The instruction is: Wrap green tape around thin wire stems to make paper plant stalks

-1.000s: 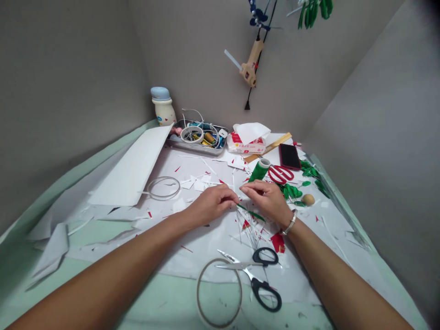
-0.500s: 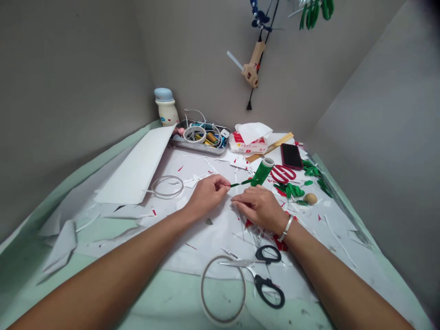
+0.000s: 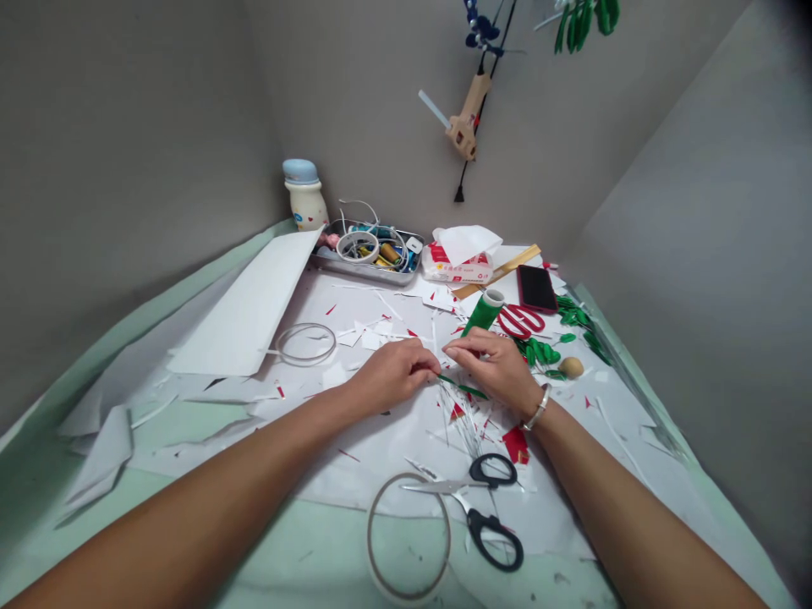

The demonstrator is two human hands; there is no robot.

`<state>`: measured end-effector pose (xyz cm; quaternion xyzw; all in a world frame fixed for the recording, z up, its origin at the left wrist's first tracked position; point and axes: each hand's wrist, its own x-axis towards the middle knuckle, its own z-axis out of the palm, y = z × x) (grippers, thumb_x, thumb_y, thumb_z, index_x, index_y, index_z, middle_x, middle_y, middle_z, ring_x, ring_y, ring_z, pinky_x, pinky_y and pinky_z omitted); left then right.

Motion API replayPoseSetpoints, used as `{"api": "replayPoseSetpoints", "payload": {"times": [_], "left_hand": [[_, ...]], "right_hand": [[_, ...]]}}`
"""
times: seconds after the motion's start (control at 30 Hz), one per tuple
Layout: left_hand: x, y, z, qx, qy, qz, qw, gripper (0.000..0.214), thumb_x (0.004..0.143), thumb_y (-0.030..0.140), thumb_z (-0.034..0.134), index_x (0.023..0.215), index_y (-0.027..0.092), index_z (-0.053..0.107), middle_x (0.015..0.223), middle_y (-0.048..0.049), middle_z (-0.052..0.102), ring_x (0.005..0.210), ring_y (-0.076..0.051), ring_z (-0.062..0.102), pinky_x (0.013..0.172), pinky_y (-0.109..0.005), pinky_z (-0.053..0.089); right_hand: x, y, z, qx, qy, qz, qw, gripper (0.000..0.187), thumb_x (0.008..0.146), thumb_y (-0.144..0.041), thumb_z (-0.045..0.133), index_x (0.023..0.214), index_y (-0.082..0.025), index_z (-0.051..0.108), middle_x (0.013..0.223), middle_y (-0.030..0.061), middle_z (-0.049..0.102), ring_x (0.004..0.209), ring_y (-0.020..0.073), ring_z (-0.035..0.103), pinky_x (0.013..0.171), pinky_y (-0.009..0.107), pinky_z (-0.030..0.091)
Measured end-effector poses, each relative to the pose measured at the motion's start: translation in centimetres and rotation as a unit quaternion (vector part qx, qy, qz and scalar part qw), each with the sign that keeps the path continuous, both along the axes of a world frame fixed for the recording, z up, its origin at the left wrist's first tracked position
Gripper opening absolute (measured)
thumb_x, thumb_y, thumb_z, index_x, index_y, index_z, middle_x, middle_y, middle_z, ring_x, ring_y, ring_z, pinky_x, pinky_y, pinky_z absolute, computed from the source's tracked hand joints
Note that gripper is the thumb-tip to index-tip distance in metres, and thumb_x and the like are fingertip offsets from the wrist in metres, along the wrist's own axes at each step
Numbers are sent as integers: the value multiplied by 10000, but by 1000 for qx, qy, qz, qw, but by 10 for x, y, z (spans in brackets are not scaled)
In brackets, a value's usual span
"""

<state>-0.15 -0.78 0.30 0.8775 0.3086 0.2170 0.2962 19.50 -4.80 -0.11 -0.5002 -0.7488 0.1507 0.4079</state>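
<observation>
My left hand (image 3: 394, 376) and my right hand (image 3: 498, 364) meet at the middle of the table, fingertips almost touching. Both pinch a thin wire wrapped in green tape (image 3: 465, 389) that slants down to the right between them. A bundle of thin bare wires (image 3: 466, 427) lies on the white paper just below the hands. The roll of green tape (image 3: 480, 312) stands right behind my right hand. A bangle circles my right wrist.
Black scissors (image 3: 480, 507) and a wire ring (image 3: 408, 536) lie near me. Red scissors (image 3: 522, 320), green leaves (image 3: 541, 350), a phone (image 3: 536, 288), a tissue pack (image 3: 458, 260), a metal tray (image 3: 371, 249), a bottle (image 3: 305, 196) and a clear ring (image 3: 306, 343) stand farther back. A glue gun (image 3: 465, 121) hangs on the wall.
Half a second ago my left hand held a green strip stretched up toward the roll with my right hand lower. Now both hands have closed together again on the green-wrapped wire.
</observation>
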Motion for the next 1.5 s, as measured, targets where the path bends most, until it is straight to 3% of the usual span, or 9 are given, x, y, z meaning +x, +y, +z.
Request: {"api": "replayPoseSetpoints", "payload": {"times": [0.2, 0.33, 0.6, 0.73, 0.87, 1.0, 1.17, 1.33, 1.5], "left_hand": [[1, -2, 5, -143, -104, 25, 984, 132, 787, 230, 544, 832, 177, 656, 777, 1, 639, 721, -122, 564, 683, -236, 423], [0, 2, 3, -216, -174, 77, 958, 179, 778, 298, 565, 870, 162, 636, 752, -3, 638, 677, -119, 570, 627, -227, 429], [-2, 6, -3, -59, -92, 205, 973, 161, 743, 215, 530, 814, 176, 669, 773, -23, 668, 708, -156, 600, 667, -270, 458], [-2, 3, -4, 13, -24, 177, 984, 163, 715, 161, 521, 787, 172, 667, 795, -27, 656, 696, -146, 583, 648, -254, 442], [-1, 0, -5, 27, 4, 83, 996, 160, 741, 173, 534, 805, 182, 680, 771, -19, 636, 699, -139, 570, 645, -239, 425], [-1, -3, -1, 5, -26, 5, 1000, 148, 773, 177, 537, 811, 193, 679, 806, -15, 641, 774, -139, 580, 733, -248, 426], [0, -1, 4, -127, -95, 25, 987, 130, 787, 238, 553, 829, 176, 659, 773, -2, 632, 707, -122, 559, 674, -238, 429], [-2, 4, 1, -228, -182, 87, 953, 174, 774, 295, 582, 871, 159, 631, 736, 6, 630, 658, -110, 566, 623, -226, 432], [-3, 7, -2, -174, -167, 169, 955, 194, 756, 307, 585, 870, 163, 647, 756, -12, 652, 666, -136, 589, 625, -253, 450]], "right_hand": [[6, 4, -5, -58, 49, -23, 997, 174, 849, -294, 587, 839, -204, 735, 791, 26, 689, 734, 159, 608, 690, 279, 447], [-3, 1, -8, -36, -10, -5, 999, 172, 853, -248, 569, 852, -213, 738, 831, 30, 709, 753, 157, 615, 703, 281, 439], [-17, -10, 0, 50, -197, 28, 979, 137, 859, -290, 594, 873, -257, 726, 742, 5, 649, 722, 146, 545, 690, 313, 316], [-11, -8, 4, 79, -177, 9, 981, 139, 857, -302, 606, 876, -252, 734, 762, 19, 647, 737, 152, 541, 692, 316, 316], [-6, -6, 5, 62, -118, 7, 991, 144, 855, -290, 605, 858, -240, 740, 696, 17, 612, 717, 156, 533, 681, 304, 360], [0, -3, 5, 8, -16, -8, 1000, 174, 864, -287, 582, 829, -216, 736, 726, 25, 639, 729, 156, 563, 698, 288, 424], [8, 2, -1, -51, 45, -38, 997, 183, 845, -327, 595, 860, -209, 735, 782, 33, 671, 729, 163, 590, 680, 285, 448], [-1, 2, -9, -26, -41, -11, 999, 166, 851, -273, 585, 825, -211, 736, 771, 31, 682, 741, 162, 588, 705, 288, 422], [-15, -6, -7, 8, -179, 35, 983, 146, 857, -263, 585, 843, -241, 729, 659, 4, 614, 683, 146, 530, 692, 300, 342]]}}
